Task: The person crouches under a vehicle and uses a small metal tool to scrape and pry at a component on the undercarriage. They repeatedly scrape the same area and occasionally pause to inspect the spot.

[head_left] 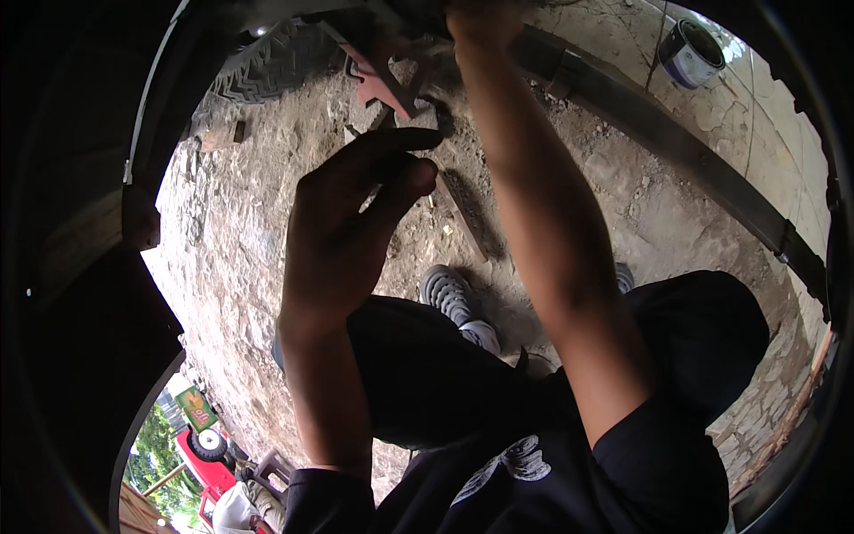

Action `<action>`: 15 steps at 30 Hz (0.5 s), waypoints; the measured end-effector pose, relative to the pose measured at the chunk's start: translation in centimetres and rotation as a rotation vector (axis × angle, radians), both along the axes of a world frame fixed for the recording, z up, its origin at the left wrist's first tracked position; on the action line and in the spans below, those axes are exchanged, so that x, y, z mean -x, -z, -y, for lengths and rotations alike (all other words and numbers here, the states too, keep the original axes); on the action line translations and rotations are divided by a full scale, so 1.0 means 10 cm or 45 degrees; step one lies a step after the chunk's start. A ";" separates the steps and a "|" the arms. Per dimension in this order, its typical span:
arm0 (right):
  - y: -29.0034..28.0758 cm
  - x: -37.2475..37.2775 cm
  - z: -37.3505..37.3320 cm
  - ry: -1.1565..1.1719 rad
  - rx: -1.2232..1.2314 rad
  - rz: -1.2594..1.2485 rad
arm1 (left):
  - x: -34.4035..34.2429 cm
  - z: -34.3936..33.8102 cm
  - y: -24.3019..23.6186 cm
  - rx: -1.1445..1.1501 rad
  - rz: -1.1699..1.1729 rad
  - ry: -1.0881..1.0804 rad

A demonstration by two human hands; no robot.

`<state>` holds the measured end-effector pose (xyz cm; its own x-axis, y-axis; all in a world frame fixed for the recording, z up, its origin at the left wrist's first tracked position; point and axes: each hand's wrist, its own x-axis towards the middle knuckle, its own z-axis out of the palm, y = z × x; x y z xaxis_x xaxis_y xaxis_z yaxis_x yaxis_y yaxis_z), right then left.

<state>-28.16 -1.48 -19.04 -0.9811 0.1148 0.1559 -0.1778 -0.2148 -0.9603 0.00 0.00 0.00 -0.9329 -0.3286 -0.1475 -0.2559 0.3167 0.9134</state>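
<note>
The two hands are standing apart. The left hand point(336, 236) is hovering left of the middle of the frame, its forefinger and thumb curling toward each other with a gap showing between their tips. The right hand point(485, 20) is reaching up to the top edge, where shadow and the edge are hiding its fingers, so I cannot tell whether it is gripping anything. Near it, a long dark bar point(663, 133) is running from the top middle to the right side of the frame. Above the left hand, a red metal piece point(378, 84) is sitting at the upper middle, and a treaded tyre point(271, 64) is showing at the upper left. A paint can point(691, 55) is resting at the upper right, and a grey shoe point(449, 294) is standing on the dirt ground point(240, 294) near the middle
</note>
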 end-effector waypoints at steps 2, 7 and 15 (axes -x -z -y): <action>-0.38 -0.37 -0.19 0.182 -0.382 -0.107 | 0.02 -0.01 -0.01 -0.080 -0.037 0.028; -0.40 -0.05 -0.18 0.451 -0.490 0.068 | 0.15 -0.15 -0.15 -0.033 0.005 -0.001; -0.04 -1.85 -0.61 -0.106 0.335 0.368 | -0.11 0.02 0.09 0.381 0.058 -0.062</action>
